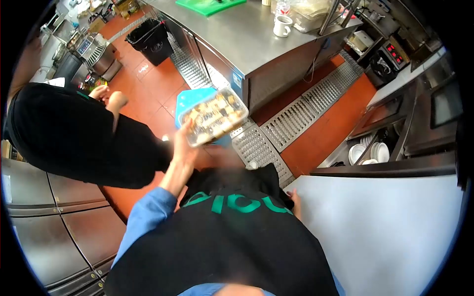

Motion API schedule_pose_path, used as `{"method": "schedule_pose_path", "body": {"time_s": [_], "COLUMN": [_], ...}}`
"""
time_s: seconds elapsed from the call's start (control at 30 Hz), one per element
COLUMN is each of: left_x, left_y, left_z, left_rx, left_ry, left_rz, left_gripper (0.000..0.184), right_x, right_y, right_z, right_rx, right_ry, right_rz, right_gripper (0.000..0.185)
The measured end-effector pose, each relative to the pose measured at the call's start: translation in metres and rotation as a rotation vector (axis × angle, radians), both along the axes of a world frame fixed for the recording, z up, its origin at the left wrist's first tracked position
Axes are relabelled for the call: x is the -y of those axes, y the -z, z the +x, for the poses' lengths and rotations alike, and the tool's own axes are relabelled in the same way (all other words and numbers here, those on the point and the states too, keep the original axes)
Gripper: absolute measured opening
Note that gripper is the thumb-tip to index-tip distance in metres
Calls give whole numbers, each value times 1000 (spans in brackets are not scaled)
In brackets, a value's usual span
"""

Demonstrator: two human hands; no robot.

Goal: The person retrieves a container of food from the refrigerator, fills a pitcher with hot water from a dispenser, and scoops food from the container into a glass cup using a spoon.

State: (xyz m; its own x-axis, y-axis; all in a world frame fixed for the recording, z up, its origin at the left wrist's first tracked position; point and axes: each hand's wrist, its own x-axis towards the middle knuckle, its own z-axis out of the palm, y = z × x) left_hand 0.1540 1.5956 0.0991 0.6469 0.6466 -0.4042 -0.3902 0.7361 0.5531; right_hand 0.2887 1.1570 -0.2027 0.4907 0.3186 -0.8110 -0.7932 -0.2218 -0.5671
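Holding the tub (215, 117) well out in front of us takes only our left hand (183, 150), whose grip is clamped on the near left edge, so the job of the moment, as we judge it, is to bear that weight steadily. The tub is clear and filled with pale and dark pieces of food; it hangs in the air in front of a blue thing (186, 99), near the corner of the steel tabletop (237, 37) but seemingly apart from it. Since we hold it from one side, we do best to turn the wrist so that the far corner does not dip, spread the fingers beneath the base, and draw the elbow in; a thin wall could well flex if we pinch it hard. Our right hand (295, 203) is at the edge of the white surface (385, 222), mostly hidden by our apron (222, 246), and we cannot tell whether its grip is apart or together, or whether it touches that edge. If it is free, a second palm under the tub would steady it. We mind the co-worker (84, 138) close on our left and leave room for their elbow. Underfoot, the metal grating (289, 123) meets the red floor (323, 145), so short, flat steps would suit us, with our eyes on the tub's rim.
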Motion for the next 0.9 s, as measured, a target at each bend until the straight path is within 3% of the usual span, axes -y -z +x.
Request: {"method": "schedule_pose_path", "body": {"time_s": [0.23,0.43,0.6,0.7,0.73,0.83,0.87,0.9], "left_x": [-74,-154,-186,-238,-259,-289,-293,-301], "left_y": [3,30,26,73,97,109,99,103], "left_z": [119,223,305,334,341,365,372,370], "left_rx": [-43,32,-177,-165,-2,-247,-600,-846], "left_ry": [-50,-25,-129,-117,-88,25,45,-59], "left_rz": [-106,-26,10,32,20,312,375,701], "left_gripper": [47,51,54,49,48,52,69,72], "right_x": [-23,-41,-40,-35,-34,-29,-26,-25], "right_y": [-20,-37,-49,-52,-53,-55,-55,-57], "right_z": [34,87,108,110,112,120,124,131], "right_rx": [-8,32,23,5,2,19,53,131], "right_ry": [-123,21,107,98,84,6,-61,-195], "right_rz": [-121,-170,-246,-303,-321,-372,-395,-423], "right_gripper": [71,67,63,61,60,58,57,56]}}
